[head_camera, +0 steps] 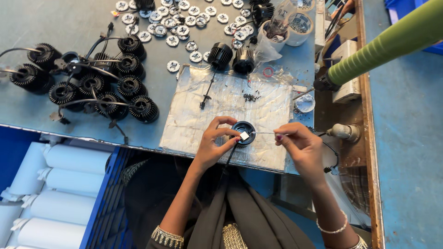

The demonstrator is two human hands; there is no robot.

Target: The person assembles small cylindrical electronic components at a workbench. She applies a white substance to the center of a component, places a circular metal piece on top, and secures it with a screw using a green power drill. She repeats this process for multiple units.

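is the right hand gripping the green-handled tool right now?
No: the right hand pinches a thin tool whose tip meets the black round part that the left hand holds, while the green-handled tool hangs untouched above.

Black finned housing [243, 132], small white square chip [244, 135]

Assembly workshop — bench [55, 121] strewn with lamp housings [99, 85]
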